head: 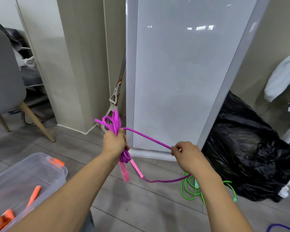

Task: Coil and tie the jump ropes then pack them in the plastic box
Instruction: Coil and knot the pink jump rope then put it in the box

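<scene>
My left hand grips the middle of a coiled purple jump rope; loops stick out above the fist and below it. Two pink handles hang under the hand. A loose strand runs from the bundle to my right hand, which pinches it, then sags back to one handle. A clear plastic box with orange latches stands at the lower left and holds an orange jump rope. A green jump rope lies uncoiled on the floor under my right arm.
A grey chair stands at the left. A tall white panel leans straight ahead, with a mop beside it. A black rubbish bag sits at the right. A dark blue rope end shows at the bottom right.
</scene>
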Available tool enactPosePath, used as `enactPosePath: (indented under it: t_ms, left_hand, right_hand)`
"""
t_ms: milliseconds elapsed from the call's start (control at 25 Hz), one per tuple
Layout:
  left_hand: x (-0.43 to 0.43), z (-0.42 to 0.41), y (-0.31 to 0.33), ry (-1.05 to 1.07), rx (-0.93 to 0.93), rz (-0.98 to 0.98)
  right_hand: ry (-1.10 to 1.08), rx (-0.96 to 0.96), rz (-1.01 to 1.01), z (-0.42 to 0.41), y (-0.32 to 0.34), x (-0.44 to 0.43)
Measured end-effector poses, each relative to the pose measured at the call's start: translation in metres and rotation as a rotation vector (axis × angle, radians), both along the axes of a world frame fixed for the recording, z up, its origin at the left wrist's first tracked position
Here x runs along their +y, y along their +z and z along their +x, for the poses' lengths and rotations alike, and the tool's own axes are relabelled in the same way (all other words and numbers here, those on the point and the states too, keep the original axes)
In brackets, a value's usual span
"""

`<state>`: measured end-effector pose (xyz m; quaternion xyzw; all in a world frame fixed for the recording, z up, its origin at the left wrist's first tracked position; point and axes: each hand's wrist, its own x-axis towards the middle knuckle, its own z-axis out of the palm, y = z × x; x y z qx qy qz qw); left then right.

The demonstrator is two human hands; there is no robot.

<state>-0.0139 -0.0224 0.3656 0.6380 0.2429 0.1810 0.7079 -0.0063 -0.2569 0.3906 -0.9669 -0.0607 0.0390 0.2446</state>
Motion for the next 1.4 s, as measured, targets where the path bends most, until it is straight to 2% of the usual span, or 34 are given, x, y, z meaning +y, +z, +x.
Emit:
enactPosePath:
  t_ms: [80, 120, 200, 280, 480, 640, 800, 960, 1240, 1320, 1400]
  left_hand:
    - [0.002, 0.002, 0.0, 0.048, 0.006, -0.209]
    - [0.0, 0.003, 0.001, 0.018, 0.016, -0.291]
    - [-0.011, 0.0, 0.006, -0.095, 0.022, -0.407]
    - [-0.018, -0.007, 0.013, -0.229, 0.017, -0.434]
    - [-0.022, -0.014, 0.016, -0.428, 0.014, -0.336]
    - [-0.041, -0.02, 0.012, -0.492, -0.026, -0.312]
    - [-0.042, -0.018, 0.006, -0.406, -0.02, -0.15]
    - [-0.037, -0.015, 0.007, -0.342, -0.009, -0.162]
    - [-0.006, 0.0, 0.02, -0.107, -0.139, -0.5]
    - [0.004, 0.005, 0.018, -0.051, -0.151, -0.501]
    - [0.014, 0.007, 0.017, 0.002, -0.152, -0.341]
  right_hand:
    - [-0.086, -0.04, -0.042, 0.001, 0.002, -0.004]
    - [-0.145, -0.078, 0.026, 0.002, 0.006, -0.005]
    - [-0.264, -0.159, 0.294, 0.008, 0.014, -0.007]
    - [-0.303, -0.181, 0.529, 0.009, 0.014, -0.003]
    - [-0.054, -0.056, 0.819, -0.007, 0.011, 0.04]
    - [-0.082, -0.062, 0.72, -0.017, -0.006, 0.061]
    - [-0.012, -0.087, 0.58, -0.022, -0.013, 0.065]
    - [0.113, -0.059, 0.546, -0.025, -0.006, 0.065]
    - [0.335, 0.33, 0.522, -0.017, 0.006, 0.034]
    - [0.385, 0.446, 0.426, -0.014, 0.008, 0.023]
    - [0.361, 0.486, 0.305, -0.009, 0.006, 0.009]
